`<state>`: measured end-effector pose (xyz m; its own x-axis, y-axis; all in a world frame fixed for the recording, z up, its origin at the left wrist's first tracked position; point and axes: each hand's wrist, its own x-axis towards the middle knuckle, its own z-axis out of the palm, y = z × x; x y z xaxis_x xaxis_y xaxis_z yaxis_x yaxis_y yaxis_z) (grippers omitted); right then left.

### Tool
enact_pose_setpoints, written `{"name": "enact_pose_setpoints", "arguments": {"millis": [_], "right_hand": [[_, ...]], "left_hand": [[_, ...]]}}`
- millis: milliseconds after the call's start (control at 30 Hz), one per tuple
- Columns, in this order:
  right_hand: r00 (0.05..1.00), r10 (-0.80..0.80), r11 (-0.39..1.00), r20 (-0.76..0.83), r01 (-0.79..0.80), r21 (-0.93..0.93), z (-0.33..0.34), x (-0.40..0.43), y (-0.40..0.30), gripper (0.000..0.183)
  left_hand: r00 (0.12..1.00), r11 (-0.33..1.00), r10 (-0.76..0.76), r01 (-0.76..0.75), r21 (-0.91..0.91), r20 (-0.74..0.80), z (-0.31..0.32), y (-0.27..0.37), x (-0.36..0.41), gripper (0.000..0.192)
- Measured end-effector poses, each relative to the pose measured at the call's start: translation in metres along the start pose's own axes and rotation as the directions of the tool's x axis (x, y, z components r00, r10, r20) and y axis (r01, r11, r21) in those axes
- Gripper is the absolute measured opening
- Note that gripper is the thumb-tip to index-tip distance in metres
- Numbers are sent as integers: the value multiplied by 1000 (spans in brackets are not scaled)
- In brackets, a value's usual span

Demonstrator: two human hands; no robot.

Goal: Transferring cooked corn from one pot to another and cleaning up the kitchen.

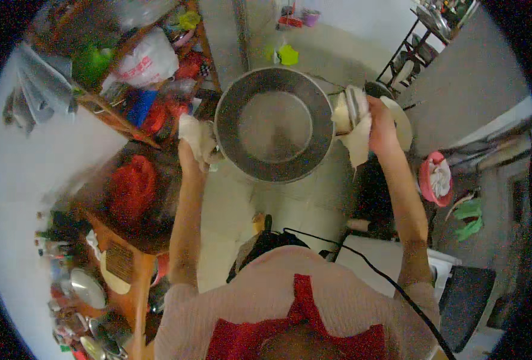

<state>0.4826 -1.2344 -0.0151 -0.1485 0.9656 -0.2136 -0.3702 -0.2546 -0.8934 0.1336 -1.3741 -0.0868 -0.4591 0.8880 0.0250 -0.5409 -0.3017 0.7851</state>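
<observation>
A large round metal pot (230, 126) hangs in front of me above the tiled floor, its open top facing up. Whether a shallow layer of liquid covers its bottom, I cannot tell. My left hand (188, 155) grips the pot's left side through a pale folded cloth (194, 135). On the opposite side, my right hand (382, 126) holds on through another pale cloth (358, 137), which dangles below the fingers. Both cloths largely hide the handles and my fingertips.
Wooden shelving at left carries a white plastic bag (146, 58) and other bags. A red plastic bag (133, 186) sits nearer, above a wooden table (142, 288). At right is a pink basin (423, 177) holding white cloth. A black cable (369, 261) crosses my right side.
</observation>
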Motion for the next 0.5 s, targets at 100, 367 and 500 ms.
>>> {"name": "enact_pose_setpoints", "arguments": {"millis": [100, 367, 500], "right_hand": [[983, 32, 985, 178, -62, 161, -55, 49, 1, 27], [758, 207, 947, 619, 4, -322, 54, 40, -1, 50], [645, 237, 906, 727, 123, -405, 52, 72, 24, 49]], "left_hand": [[986, 998, -57, 54, -21, -155, 1, -15, 8, 26], [977, 938, 33, 42, 345, -209, -92, -7, -4, 41], [954, 995, 95, -84, 50, -284, -65, -24, -20, 41]]}}
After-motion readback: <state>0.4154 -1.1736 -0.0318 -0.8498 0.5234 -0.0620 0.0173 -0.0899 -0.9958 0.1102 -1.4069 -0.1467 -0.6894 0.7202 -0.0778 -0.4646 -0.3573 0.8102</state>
